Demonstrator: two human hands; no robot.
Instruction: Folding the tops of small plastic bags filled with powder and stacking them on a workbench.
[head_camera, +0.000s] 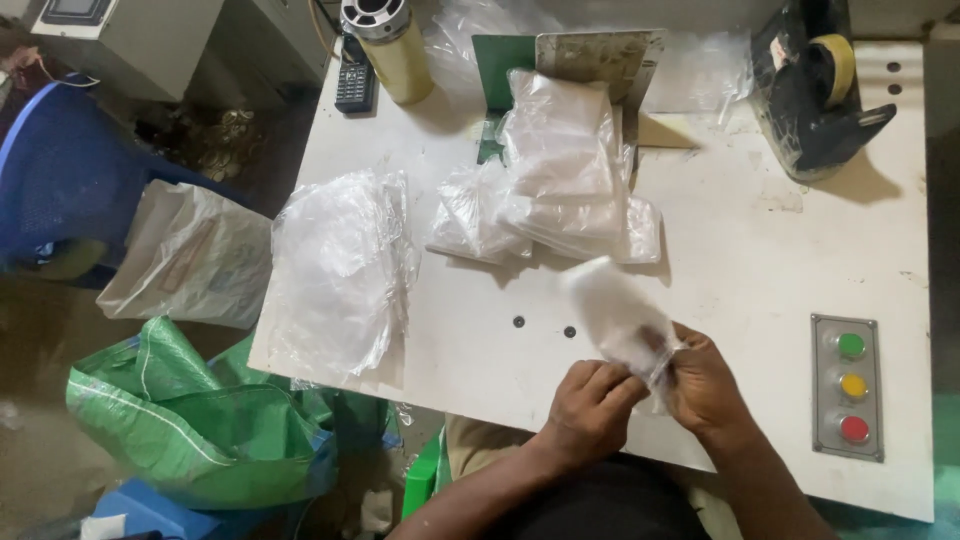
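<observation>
A: We log both hands low at the table's near edge. The left hand and right hand are each pinched on the bottom end of one small clear bag, fingers closed tight on the plastic.

B: Agreed. The bag slants up and away from the hands, blurred; we make out a dark speck near its lower end, but we cannot tell what it is, or whether the bag holds anything else.

A: Containers next. Behind the bag, mid-table, a pile of filled bags, whitish contents, stacked and overlapping, the topmost leaning on an upright plate.

B: At the left edge, a stack of flat bags, hanging partly over the side. They look unfilled to us.

A: Far left corner: a yellow flask with a metal top, a phone just beside it.

B: Far right: a black tape dispenser with a roll on it. Near right: a panel with green, yellow and red buttons.

A: On the floor, left: a green sack, mouth slumped, contents hidden; a white sack above it; a blue chair well off.
</observation>
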